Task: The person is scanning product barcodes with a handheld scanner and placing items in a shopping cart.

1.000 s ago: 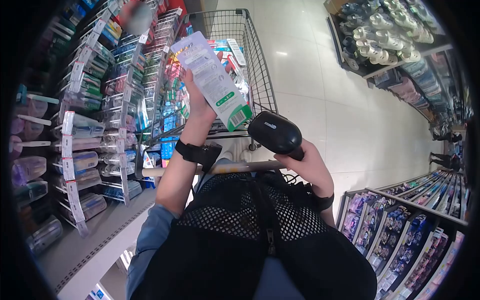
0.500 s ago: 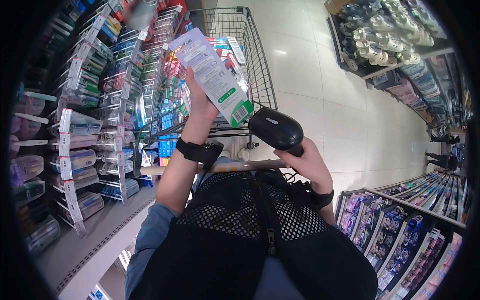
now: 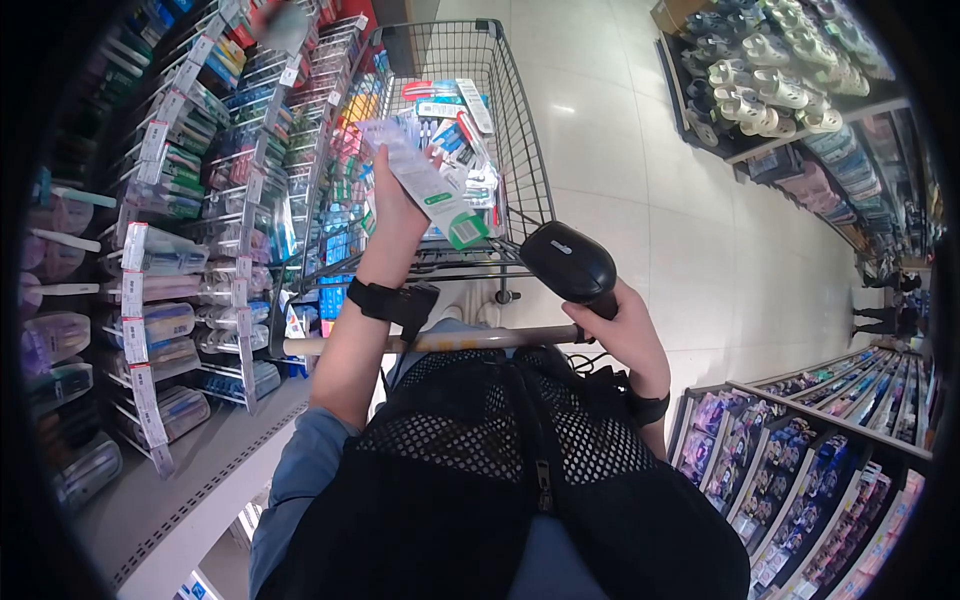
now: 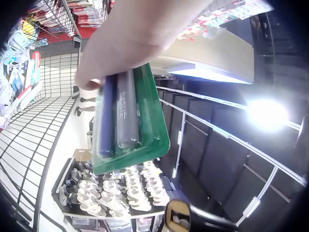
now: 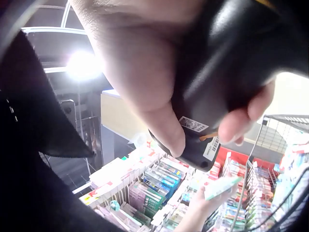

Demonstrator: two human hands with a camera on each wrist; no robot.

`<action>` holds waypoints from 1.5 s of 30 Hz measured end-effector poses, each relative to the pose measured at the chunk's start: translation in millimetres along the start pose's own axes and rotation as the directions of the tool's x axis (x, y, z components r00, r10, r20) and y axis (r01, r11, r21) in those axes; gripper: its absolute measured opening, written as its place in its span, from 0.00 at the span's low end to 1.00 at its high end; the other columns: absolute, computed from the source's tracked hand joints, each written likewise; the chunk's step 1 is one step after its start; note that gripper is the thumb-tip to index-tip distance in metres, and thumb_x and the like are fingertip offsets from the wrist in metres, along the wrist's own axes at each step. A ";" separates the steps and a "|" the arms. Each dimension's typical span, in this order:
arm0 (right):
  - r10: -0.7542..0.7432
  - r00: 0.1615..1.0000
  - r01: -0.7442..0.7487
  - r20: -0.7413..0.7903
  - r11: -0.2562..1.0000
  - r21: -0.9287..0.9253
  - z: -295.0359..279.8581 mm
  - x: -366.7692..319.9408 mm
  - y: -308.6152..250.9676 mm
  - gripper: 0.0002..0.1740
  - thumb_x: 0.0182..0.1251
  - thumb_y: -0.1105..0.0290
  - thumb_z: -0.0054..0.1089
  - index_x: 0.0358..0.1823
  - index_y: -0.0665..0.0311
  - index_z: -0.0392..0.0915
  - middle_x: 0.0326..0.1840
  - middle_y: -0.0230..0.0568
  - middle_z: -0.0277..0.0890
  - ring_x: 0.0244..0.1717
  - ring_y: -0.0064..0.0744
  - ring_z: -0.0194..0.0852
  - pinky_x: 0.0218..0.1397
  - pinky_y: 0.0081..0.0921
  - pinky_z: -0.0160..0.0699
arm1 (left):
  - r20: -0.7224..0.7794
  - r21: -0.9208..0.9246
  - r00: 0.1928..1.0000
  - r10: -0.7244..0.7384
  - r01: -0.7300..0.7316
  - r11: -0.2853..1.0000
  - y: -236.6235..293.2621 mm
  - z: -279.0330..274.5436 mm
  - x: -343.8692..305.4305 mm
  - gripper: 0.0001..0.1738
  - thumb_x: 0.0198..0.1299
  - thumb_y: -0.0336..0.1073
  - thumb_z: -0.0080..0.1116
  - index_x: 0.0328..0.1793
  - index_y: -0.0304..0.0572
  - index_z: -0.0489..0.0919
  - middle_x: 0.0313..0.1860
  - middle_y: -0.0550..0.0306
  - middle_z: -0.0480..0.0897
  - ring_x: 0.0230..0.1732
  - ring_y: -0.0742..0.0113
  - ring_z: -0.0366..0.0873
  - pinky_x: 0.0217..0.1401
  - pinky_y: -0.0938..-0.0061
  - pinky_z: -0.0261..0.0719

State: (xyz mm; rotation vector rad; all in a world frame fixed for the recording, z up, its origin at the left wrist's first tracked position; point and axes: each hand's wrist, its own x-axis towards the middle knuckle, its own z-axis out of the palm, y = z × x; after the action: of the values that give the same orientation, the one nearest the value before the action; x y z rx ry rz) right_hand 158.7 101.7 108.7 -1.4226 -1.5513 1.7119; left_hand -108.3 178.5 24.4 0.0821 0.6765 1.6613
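In the head view my left hand (image 3: 400, 210) grips a toothbrush pack (image 3: 425, 185) over the shopping cart (image 3: 528, 150), its pale printed back tilted and its green barcode end toward me. The left wrist view shows the pack's clear front with two handles (image 4: 127, 118), one dark blue and one grey, on green card. My right hand (image 3: 637, 330) holds a black barcode scanner (image 3: 570, 265) by its grip, right of the pack and apart from it. Up close in the right wrist view, thumb and fingers wrap the scanner's handle (image 5: 203, 106), which bears white labels.
Several packaged items (image 3: 462, 135) lie in the cart. Its handle bar (image 3: 320, 345) crosses in front of my body. Racks of packaged goods (image 3: 170, 270) line the left side. A shelf of pale clogs (image 3: 770, 80) stands at the right, above tiled floor (image 3: 600, 150).
My left hand has tilted the toothbrush pack, so its back looks narrower and more of the cart's load shows. The scanner in my right hand has shifted slightly right.
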 end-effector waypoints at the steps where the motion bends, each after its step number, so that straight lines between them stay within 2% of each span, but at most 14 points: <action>1: -0.016 0.999 0.016 -0.031 1.000 -0.020 -2.8 -0.6 1.1 0.17 0.52 0.73 0.63 0.44 0.67 0.72 0.32 0.30 0.74 0.33 0.16 0.68 0.38 0.16 0.68 | -0.154 0.001 0.987 -0.039 0.039 0.999 0.7 -10.0 6.5 0.31 0.59 0.54 0.41 0.64 0.46 0.58 0.56 0.46 0.68 0.51 0.55 0.70 0.54 0.58 0.67; 5: 0.013 0.994 -0.009 -0.107 0.999 0.039 -16.1 -2.6 8.9 0.14 0.52 0.73 0.63 0.40 0.66 0.72 0.24 0.28 0.71 0.21 0.15 0.66 0.23 0.14 0.65 | -0.326 0.128 0.889 -0.322 0.379 0.917 3.3 -51.0 39.2 0.26 0.51 0.47 0.56 0.53 0.44 0.64 0.38 0.50 0.69 0.42 0.57 0.70 0.49 0.47 0.66; 8: 0.105 0.981 -0.109 -0.165 0.994 -0.015 -23.6 -6.0 3.8 0.14 0.52 0.73 0.63 0.40 0.67 0.72 0.24 0.28 0.71 0.23 0.15 0.66 0.24 0.15 0.66 | -0.390 0.233 0.794 -0.467 0.575 0.784 -2.5 -82.0 69.5 0.24 0.49 0.43 0.59 0.50 0.44 0.67 0.43 0.47 0.70 0.45 0.56 0.70 0.50 0.51 0.67; 14: 0.042 0.978 -0.041 -0.203 0.999 0.005 -31.7 -10.4 24.1 0.14 0.51 0.73 0.63 0.39 0.68 0.73 0.24 0.29 0.71 0.22 0.16 0.65 0.25 0.16 0.66 | -0.433 0.692 0.901 0.031 0.310 0.653 -26.2 -109.7 122.2 0.54 0.40 0.47 0.62 0.70 0.37 0.43 0.63 0.41 0.60 0.61 0.45 0.62 0.59 0.54 0.63; 16: 0.071 0.976 -0.075 -0.208 0.997 -0.011 -34.5 -13.2 23.2 0.14 0.51 0.73 0.63 0.39 0.68 0.73 0.24 0.29 0.71 0.22 0.16 0.65 0.24 0.16 0.66 | -0.369 0.901 0.890 0.269 0.273 0.336 -22.0 -114.4 126.0 0.60 0.36 0.52 0.64 0.70 0.38 0.40 0.68 0.39 0.51 0.67 0.43 0.50 0.66 0.57 0.53; 17: 0.120 0.965 -0.131 -0.231 0.991 -0.031 -35.7 -13.2 24.3 0.14 0.51 0.74 0.63 0.39 0.67 0.73 0.23 0.29 0.71 0.22 0.16 0.65 0.24 0.16 0.66 | -0.368 0.922 0.895 0.252 0.318 0.219 -21.1 -108.7 123.5 0.61 0.36 0.54 0.64 0.70 0.38 0.41 0.69 0.38 0.47 0.69 0.42 0.43 0.68 0.59 0.46; 20: 0.140 0.965 -0.146 -0.223 0.989 -0.010 -40.0 -10.1 29.2 0.14 0.51 0.74 0.63 0.40 0.67 0.73 0.23 0.29 0.71 0.22 0.16 0.65 0.23 0.16 0.66 | -0.183 0.956 0.979 0.093 0.155 0.248 -5.4 -93.5 110.4 0.48 0.42 0.51 0.62 0.67 0.37 0.55 0.64 0.37 0.58 0.66 0.47 0.53 0.65 0.65 0.54; 22: 0.085 0.976 -0.090 -0.201 0.996 -0.019 -44.0 -3.3 41.4 0.14 0.51 0.74 0.62 0.40 0.67 0.73 0.23 0.29 0.71 0.21 0.16 0.65 0.23 0.16 0.66 | 0.069 0.994 0.997 0.028 -0.071 0.089 22.5 -56.2 71.6 0.37 0.48 0.47 0.59 0.62 0.36 0.62 0.61 0.38 0.63 0.64 0.50 0.58 0.64 0.68 0.58; 25: 0.080 0.985 -0.086 -0.154 0.996 -0.027 -47.4 6.1 49.2 0.14 0.51 0.73 0.62 0.40 0.67 0.73 0.24 0.30 0.72 0.22 0.16 0.67 0.23 0.16 0.68 | 0.544 0.826 0.839 -0.012 -0.537 -0.170 76.6 8.1 -21.6 0.25 0.56 0.38 0.54 0.60 0.40 0.65 0.58 0.49 0.67 0.59 0.58 0.65 0.61 0.69 0.61; 29: 0.106 0.991 -0.107 -0.085 0.994 -0.007 -48.7 19.5 52.8 0.15 0.51 0.73 0.62 0.41 0.67 0.73 0.26 0.32 0.74 0.24 0.18 0.70 0.24 0.17 0.69 | 0.410 0.837 0.897 -0.167 -0.442 -0.323 115.3 29.4 -117.0 0.20 0.54 0.37 0.56 0.53 0.40 0.71 0.52 0.50 0.73 0.55 0.54 0.69 0.56 0.67 0.65; 34: 0.113 0.992 -0.114 -0.049 0.993 -0.017 -49.1 38.6 56.5 0.14 0.51 0.73 0.62 0.40 0.67 0.73 0.27 0.33 0.74 0.26 0.19 0.71 0.26 0.18 0.70 | 0.123 0.648 0.914 -0.387 -0.369 -0.666 56.4 -62.4 -178.6 0.31 0.46 0.51 0.62 0.58 0.55 0.69 0.57 0.55 0.70 0.62 0.54 0.61 0.61 0.55 0.58; 37: 0.125 0.992 -0.124 -0.031 0.992 0.009 -49.7 50.8 52.5 0.14 0.52 0.74 0.61 0.41 0.67 0.72 0.27 0.33 0.75 0.26 0.19 0.71 0.26 0.17 0.70 | 0.119 0.698 0.954 -0.274 -0.277 -0.660 32.5 -78.9 -172.9 0.25 0.48 0.46 0.60 0.54 0.55 0.71 0.47 0.60 0.74 0.56 0.59 0.66 0.61 0.56 0.56; 39: 0.108 0.994 -0.108 -0.026 0.994 -0.018 -47.9 60.2 44.0 0.15 0.52 0.71 0.61 0.41 0.66 0.71 0.24 0.32 0.72 0.19 0.18 0.67 0.16 0.15 0.60 | 0.127 0.643 0.934 -0.334 -0.335 -0.689 28.7 -87.9 -161.2 0.19 0.48 0.40 0.57 0.48 0.55 0.72 0.37 0.64 0.74 0.47 0.64 0.70 0.59 0.58 0.57; 45: 0.167 0.986 -0.167 -0.006 0.984 -0.068 -31.9 97.4 14.0 0.15 0.53 0.72 0.61 0.42 0.66 0.73 0.23 0.30 0.72 0.21 0.17 0.67 0.23 0.16 0.66 | 0.310 0.624 0.858 -0.410 -0.509 -0.593 34.4 -94.5 -128.8 0.15 0.47 0.33 0.53 0.44 0.54 0.72 0.31 0.65 0.71 0.42 0.66 0.70 0.56 0.62 0.59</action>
State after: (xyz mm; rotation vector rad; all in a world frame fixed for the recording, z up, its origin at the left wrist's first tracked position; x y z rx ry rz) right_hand 153.4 194.0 62.3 -1.6277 -1.5416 1.7676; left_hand -149.8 21.8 3.4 2.1347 1.6254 0.1041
